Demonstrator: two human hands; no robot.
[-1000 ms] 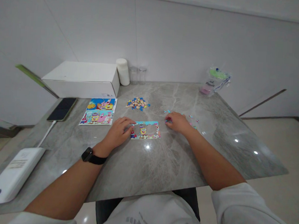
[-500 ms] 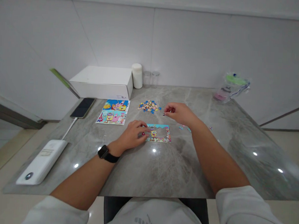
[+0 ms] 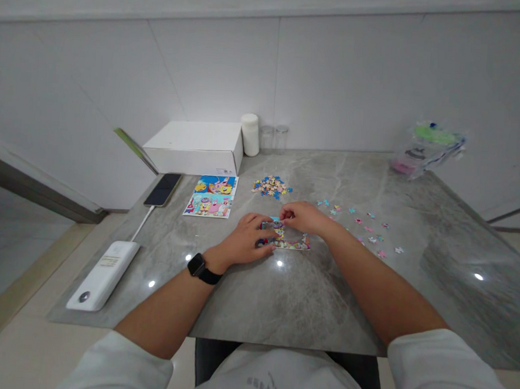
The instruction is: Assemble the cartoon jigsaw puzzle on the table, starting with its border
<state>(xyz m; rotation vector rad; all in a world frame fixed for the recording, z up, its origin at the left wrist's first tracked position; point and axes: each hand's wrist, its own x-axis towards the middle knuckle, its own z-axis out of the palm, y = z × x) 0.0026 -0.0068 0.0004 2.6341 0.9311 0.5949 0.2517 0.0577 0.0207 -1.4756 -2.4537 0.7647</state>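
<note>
A partly assembled cartoon jigsaw puzzle [image 3: 295, 245] lies flat on the grey table, its border joined and a gap showing grey at the right of its middle. My left hand [image 3: 245, 240] rests over the puzzle's left end, fingers spread and steadying it. Over the upper edge, my right hand [image 3: 302, 216] is pinched on a small puzzle piece, mostly covered by the fingertips. Loose puzzle pieces [image 3: 368, 228] lie scattered to the right of that hand. Beyond the puzzle is a heap of pieces [image 3: 272, 187]. A printed picture sheet [image 3: 212, 196] with matching cartoon figures lies to the left.
At the back stand a white box [image 3: 195, 138], a white cylinder [image 3: 250, 135] and two glasses [image 3: 274, 140]. A phone [image 3: 163, 190] is cabled to a white power bank [image 3: 103, 275] at the left. A clear plastic bag [image 3: 425, 150] sits at the back right.
My right hand has come down and toward me from beside the heap to the puzzle's upper edge, with the piece. My left hand stays on the puzzle. The view has shifted slightly.
</note>
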